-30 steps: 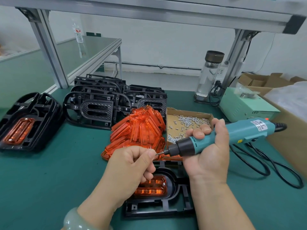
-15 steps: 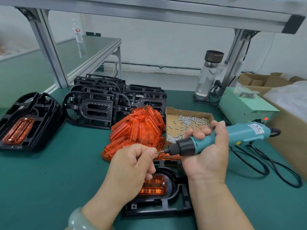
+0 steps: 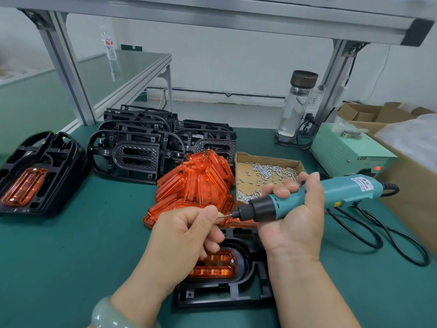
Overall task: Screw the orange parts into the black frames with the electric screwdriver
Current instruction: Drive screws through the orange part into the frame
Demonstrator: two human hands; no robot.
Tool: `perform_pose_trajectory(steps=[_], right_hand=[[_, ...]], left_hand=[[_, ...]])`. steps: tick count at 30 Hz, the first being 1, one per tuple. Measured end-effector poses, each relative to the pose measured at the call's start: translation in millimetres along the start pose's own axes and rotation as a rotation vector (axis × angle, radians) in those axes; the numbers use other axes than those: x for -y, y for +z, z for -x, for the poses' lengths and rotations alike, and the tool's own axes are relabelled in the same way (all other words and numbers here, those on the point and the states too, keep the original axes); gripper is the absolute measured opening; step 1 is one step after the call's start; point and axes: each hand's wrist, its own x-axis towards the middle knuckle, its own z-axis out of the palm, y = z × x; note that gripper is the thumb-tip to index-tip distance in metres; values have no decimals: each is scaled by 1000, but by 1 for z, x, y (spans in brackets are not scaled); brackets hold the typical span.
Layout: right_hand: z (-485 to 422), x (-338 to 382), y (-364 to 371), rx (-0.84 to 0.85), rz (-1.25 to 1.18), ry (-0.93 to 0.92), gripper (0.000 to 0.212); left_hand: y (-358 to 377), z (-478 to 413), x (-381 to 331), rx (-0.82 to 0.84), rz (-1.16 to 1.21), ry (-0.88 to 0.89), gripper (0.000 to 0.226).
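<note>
Screw (image 3: 220,217) pinched at the bit of the electric screwdriver (image 3: 307,197), above a black frame (image 3: 236,295).

The left hand (image 3: 186,233) pinches the small screw between thumb and forefinger, its end at the driver's bit; the other fingers curl underneath. The right hand (image 3: 295,221), palm turned up, wraps its fingers round the teal body, and the tool lies almost level, pointing left. Directly below both hands the black frame lies on the green bench (image 3: 71,256) with an orange part (image 3: 217,266) seated in it. Just beyond are the pile of loose orange parts (image 3: 201,183), the box of screws (image 3: 246,159) beside it, and the stacked frames (image 3: 142,147) behind.
</note>
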Motion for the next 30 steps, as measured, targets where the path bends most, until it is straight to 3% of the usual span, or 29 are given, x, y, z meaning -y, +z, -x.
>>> perform_pose_trajectory(steps=[5,16,22,26,30], right_hand=[[-1,3,-1,-5,-32,9,19],[3,-1,-2,35,5,-5,15],[1,0,-2,45,6,-3,21],[-3,3,-4,35,9,-5,18],[-6,6,-5,40,28,-5,20]], left_hand=[[-7,1,-1,17,10,-17,8],[-5,1,-1,-41,-84,51,21],[-13,1,-4,36,-110,56,20],[-30,-1,-4,58,-314,86,15],[-45,-3,-2,161,-540,-8,13]])
